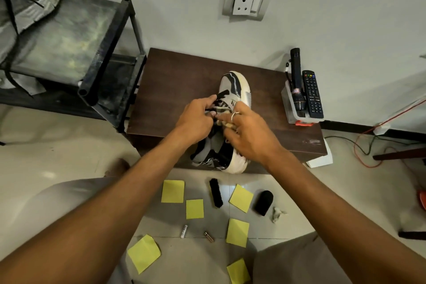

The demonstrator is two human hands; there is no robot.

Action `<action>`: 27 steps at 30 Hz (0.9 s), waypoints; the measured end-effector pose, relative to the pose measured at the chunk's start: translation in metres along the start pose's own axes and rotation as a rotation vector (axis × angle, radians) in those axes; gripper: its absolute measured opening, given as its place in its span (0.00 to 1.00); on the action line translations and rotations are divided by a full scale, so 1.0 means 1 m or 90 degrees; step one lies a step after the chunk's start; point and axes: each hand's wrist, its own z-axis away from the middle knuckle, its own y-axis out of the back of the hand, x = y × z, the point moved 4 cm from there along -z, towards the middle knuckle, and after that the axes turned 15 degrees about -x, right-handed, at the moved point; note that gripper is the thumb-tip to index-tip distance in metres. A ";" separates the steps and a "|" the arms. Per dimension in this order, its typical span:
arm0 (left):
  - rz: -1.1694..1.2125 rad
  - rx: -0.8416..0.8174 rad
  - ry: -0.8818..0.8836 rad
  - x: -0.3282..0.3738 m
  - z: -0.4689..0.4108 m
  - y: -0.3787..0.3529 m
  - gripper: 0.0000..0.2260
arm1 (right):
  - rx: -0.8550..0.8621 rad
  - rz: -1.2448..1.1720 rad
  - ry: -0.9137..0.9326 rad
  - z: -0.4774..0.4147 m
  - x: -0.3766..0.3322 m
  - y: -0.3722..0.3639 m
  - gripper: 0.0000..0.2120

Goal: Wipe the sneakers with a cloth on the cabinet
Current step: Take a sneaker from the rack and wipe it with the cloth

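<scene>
Pinching a black lace (222, 94), the left hand (196, 120) steadies the sneaker (234, 83), while the right hand (249, 131) holds a pale, bunched cloth (227, 122) under its curled fingers against the tongue. The sneaker lies on the dark wooden cabinet (175, 80), toe at 12 o'clock and heel at 6 o'clock, right at the front edge. That is the likely trouble: a hard wiping stroke towards 6 o'clock, or a tug on the lace, could slide or tip the shoe off onto the floor. The cloth is small and could slip from the fingers. A wide sweep towards 3 o'clock could reach the torch (297, 85) and remote control (312, 94).
</scene>
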 end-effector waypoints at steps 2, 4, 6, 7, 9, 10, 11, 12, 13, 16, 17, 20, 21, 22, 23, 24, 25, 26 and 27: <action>0.009 -0.017 0.002 -0.002 0.000 0.002 0.23 | -0.003 -0.004 -0.016 0.001 0.004 0.002 0.16; 0.024 -0.049 -0.013 -0.004 -0.003 0.000 0.22 | 0.060 -0.020 -0.090 -0.004 0.019 0.014 0.15; 0.063 -0.064 -0.007 -0.006 -0.005 -0.002 0.22 | 0.086 -0.029 -0.135 -0.009 0.025 0.019 0.17; 0.099 -0.060 0.006 -0.010 -0.008 -0.002 0.22 | 0.080 -0.028 -0.134 -0.011 0.023 0.017 0.18; 0.196 -0.036 0.056 -0.018 -0.008 -0.002 0.24 | 0.055 -0.029 -0.124 -0.014 0.017 0.009 0.19; 0.248 -0.023 0.090 -0.022 -0.007 -0.002 0.26 | 0.051 -0.035 -0.128 -0.016 0.017 0.006 0.19; 0.295 -0.020 0.127 -0.027 -0.005 -0.003 0.28 | 0.056 -0.044 -0.141 -0.016 0.019 0.006 0.19; 0.323 -0.036 0.163 -0.029 -0.002 -0.006 0.32 | 0.064 -0.053 -0.154 -0.017 0.021 0.006 0.19; 0.340 -0.069 0.188 -0.032 0.001 -0.012 0.36 | 0.073 -0.061 -0.169 -0.016 0.024 0.006 0.19; 0.352 -0.147 0.203 -0.027 0.009 -0.028 0.39 | 0.100 -0.083 -0.193 -0.007 0.032 0.004 0.19; 0.347 -0.146 0.188 -0.023 0.011 -0.030 0.35 | 0.109 -0.094 -0.194 -0.002 0.034 0.003 0.18; 0.223 -0.092 0.125 -0.011 0.011 -0.030 0.22 | 0.128 -0.109 -0.177 0.006 0.041 0.004 0.16; 0.143 -0.058 0.122 -0.010 0.010 -0.027 0.21 | 0.122 -0.112 -0.164 0.007 0.039 0.006 0.16; 0.076 -0.020 0.121 -0.009 0.009 -0.024 0.20 | 0.112 -0.120 -0.140 0.009 0.035 0.007 0.16; 0.041 0.009 0.123 -0.008 0.009 -0.022 0.20 | 0.091 -0.131 -0.110 0.011 0.028 0.006 0.16; 0.032 0.029 0.130 -0.010 0.009 -0.021 0.18 | 0.064 -0.140 -0.074 0.015 0.018 0.002 0.15; 0.032 0.043 0.138 -0.011 0.008 -0.020 0.17 | 0.034 -0.134 -0.038 0.021 0.008 -0.003 0.15; 0.030 0.054 0.144 -0.011 0.009 -0.020 0.16 | 0.010 -0.115 -0.002 0.027 0.000 -0.008 0.14; 0.025 0.058 0.149 -0.011 0.009 -0.019 0.15 | -0.005 -0.078 0.021 0.031 -0.004 -0.012 0.15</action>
